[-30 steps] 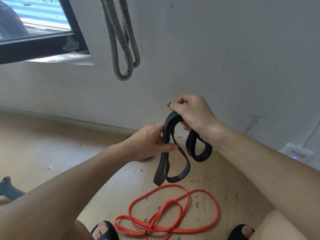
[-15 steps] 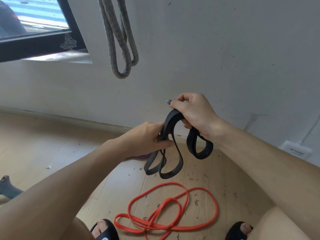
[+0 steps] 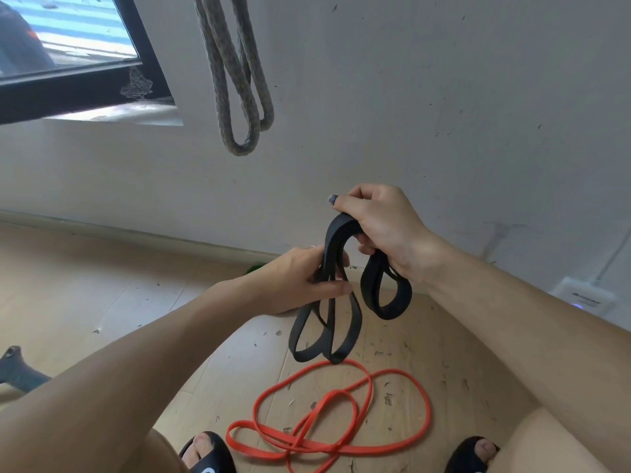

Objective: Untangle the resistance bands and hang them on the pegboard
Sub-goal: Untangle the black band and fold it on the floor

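Two hands hold one black resistance band [image 3: 341, 302] in mid-air in front of a white wall [image 3: 444, 97]. Right hand [image 3: 382, 227]: fingers curled over the top bend of the band, gripping the gathered strands, with a short loop hanging below the fist. Left hand [image 3: 307, 278]: thumb and fingers pinch the strands lower down, just beside the right hand; below this pinch two longer loops dangle, their lowest points appearing just above the orange band in this view. Orange resistance band [image 3: 327, 421]: lies on the wooden floor [image 3: 102, 285] in several overlapping, crossed loops, between the person's two feet in black sandals, left sandal [image 3: 208, 452] and right sandal [image 3: 471, 454]. Grey braided rope [image 3: 239, 80]: hangs doubled against the wall above the hands, well apart from them, its upper end out of view. Black-framed window [image 3: 85, 63]: upper left. White box [image 3: 584, 297]: at the wall base, far right, with a cable rising from it and a small bluish light on its lower edge; its dark printed label is too small to read. Dark grey object [image 3: 17, 370]: on the floor at the left edge, cut off by the frame. Small dark flecks litter the floor boards around the orange band.
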Tool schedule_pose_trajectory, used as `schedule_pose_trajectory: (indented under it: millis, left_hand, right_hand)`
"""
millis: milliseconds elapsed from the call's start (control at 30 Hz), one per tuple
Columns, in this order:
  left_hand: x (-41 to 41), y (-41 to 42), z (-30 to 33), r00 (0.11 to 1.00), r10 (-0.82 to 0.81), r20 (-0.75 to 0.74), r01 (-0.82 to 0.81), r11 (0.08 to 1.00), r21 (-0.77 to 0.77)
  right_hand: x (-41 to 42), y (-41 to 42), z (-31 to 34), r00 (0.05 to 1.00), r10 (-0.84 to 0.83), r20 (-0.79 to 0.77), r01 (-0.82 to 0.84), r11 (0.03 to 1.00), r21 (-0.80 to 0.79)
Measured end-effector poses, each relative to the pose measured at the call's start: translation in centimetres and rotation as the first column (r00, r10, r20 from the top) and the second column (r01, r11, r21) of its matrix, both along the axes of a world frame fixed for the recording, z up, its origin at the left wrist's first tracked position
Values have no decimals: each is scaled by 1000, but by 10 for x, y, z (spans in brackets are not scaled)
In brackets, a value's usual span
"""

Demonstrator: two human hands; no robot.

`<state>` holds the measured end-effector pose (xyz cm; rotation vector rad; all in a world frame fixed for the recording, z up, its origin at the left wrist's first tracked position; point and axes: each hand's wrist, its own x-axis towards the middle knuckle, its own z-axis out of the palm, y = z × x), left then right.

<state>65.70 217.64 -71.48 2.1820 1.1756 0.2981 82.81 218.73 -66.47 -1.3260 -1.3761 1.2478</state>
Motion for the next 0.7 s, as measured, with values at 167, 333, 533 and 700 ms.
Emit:
schedule_pose_trajectory:
  millis: [167,333,533,700]
  left_hand:
    - [3,-2,-1,999,14,48,-11,999,-44]
    - [4,-2,0,999,30,42,-27,998,-55]
    - [5,-3,0,999,33,38,-30,997,-68]
    - [2,-3,0,998,42,44,-38,996,-78]
  right_hand:
    - [0,-1,-1,1000,-12,-4,11,1000,-5]
    - [4,1,2,999,-34,-22,34,999,-11]
    - [3,0,1,999,-34,-18,33,999,-16]
    - [2,-1,2,999,-28,-28,27,1000,-15]
